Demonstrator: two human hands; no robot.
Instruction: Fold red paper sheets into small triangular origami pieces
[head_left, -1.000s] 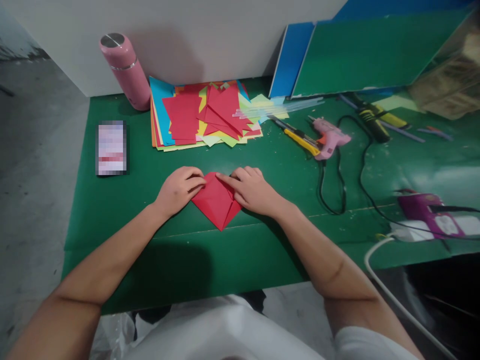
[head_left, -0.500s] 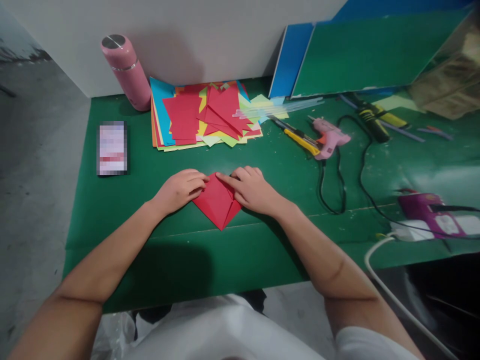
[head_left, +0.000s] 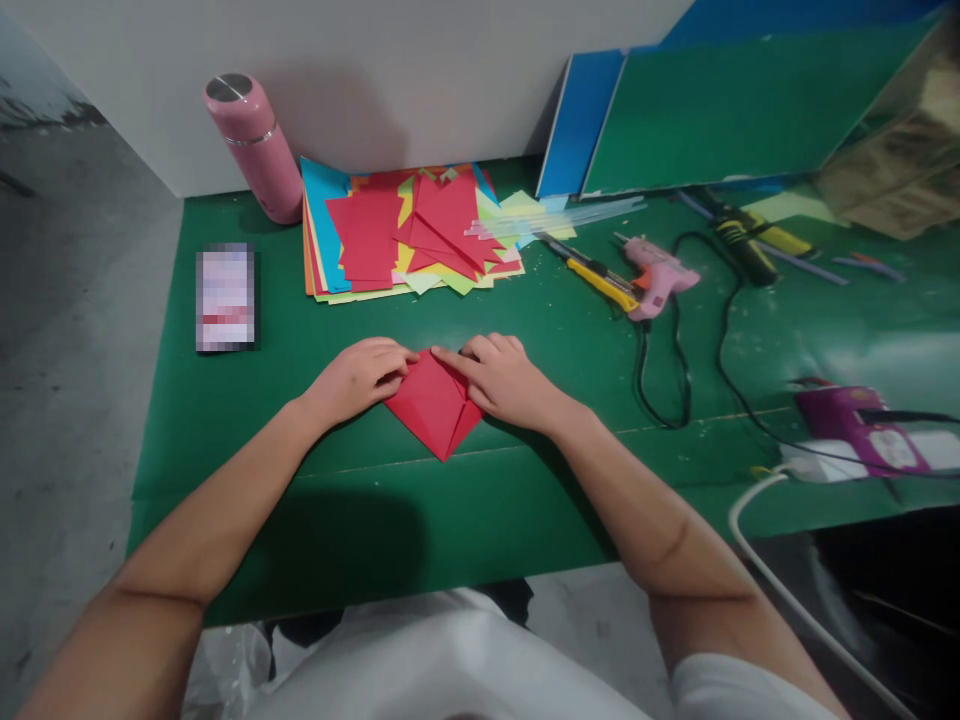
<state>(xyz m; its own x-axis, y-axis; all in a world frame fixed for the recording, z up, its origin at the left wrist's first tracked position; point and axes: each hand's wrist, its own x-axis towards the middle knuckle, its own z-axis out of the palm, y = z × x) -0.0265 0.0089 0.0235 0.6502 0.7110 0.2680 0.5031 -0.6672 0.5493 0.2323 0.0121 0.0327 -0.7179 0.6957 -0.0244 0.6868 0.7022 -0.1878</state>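
While the left hand [head_left: 364, 375] lays its curled fingers on the upper left edge of a folded red paper [head_left: 431, 408], the right hand [head_left: 502, 380] presses an extended index finger near the top corner, its other fingers bent at the right edge. Both thumbs are hard to make out, so I cannot tell whether either hand pinches the sheet or only holds it down. The paper lies flat on the green tabletop [head_left: 540, 520], between the 2 hands, in a diamond shape with 1 corner pointing toward the person and a folded flap along its right side.

Beyond it sits a stack of coloured paper [head_left: 322, 225], topped with red cut pieces [head_left: 367, 240]. Clear glue sticks [head_left: 600, 213] stretch rightward from the stack, near a yellow-and-black utility knife [head_left: 604, 285] and a pink glue gun [head_left: 655, 275] with a black cord. To the left, a pink flask [head_left: 262, 160] stands upright behind a pixelated rectangular item [head_left: 225, 300]. Far right, a purple box [head_left: 855, 425] is beside a white power strip [head_left: 825, 462]. At the back, 1 blue panel [head_left: 585, 120] and 1 green panel [head_left: 735, 115] lean upright.
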